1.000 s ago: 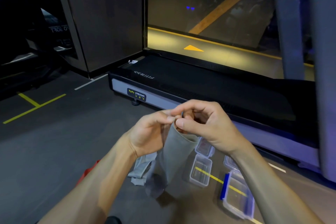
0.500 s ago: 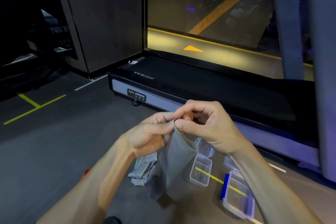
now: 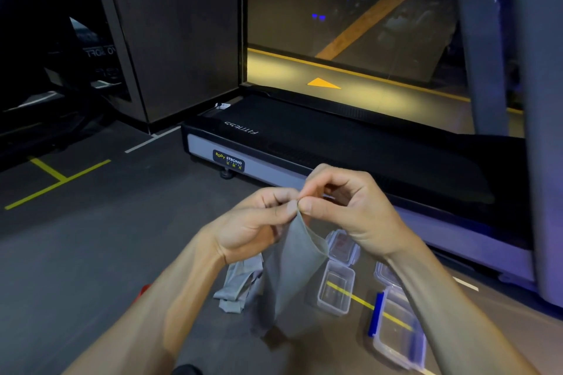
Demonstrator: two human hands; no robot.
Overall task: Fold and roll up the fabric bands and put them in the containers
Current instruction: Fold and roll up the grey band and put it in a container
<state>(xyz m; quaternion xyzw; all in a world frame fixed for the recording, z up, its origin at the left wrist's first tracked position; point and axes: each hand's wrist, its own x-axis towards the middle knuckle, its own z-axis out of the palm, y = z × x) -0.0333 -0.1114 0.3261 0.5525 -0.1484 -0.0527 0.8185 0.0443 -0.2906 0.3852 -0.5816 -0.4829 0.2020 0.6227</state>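
A grey fabric band [image 3: 291,265] hangs doubled over in mid-air above the floor. My left hand [image 3: 253,222] and my right hand [image 3: 347,207] both pinch its top edge, their fingertips touching. A heap of more grey bands [image 3: 239,286] lies on the floor below my left wrist. Clear plastic containers stand on the floor: a small one [image 3: 335,291] just right of the hanging band, another [image 3: 342,245] behind it, and a larger one with blue clips [image 3: 396,335] at the right.
A treadmill [image 3: 350,149] runs across the floor right behind my hands, its grey upright [image 3: 542,131] at the far right. Yellow floor lines [image 3: 58,179] mark the left. Something red [image 3: 143,291] peeks out beside my left forearm.
The band's top edge has been drawn into a tighter pinch between both hands, and it hangs a little further open. My hands have stayed in the same place.
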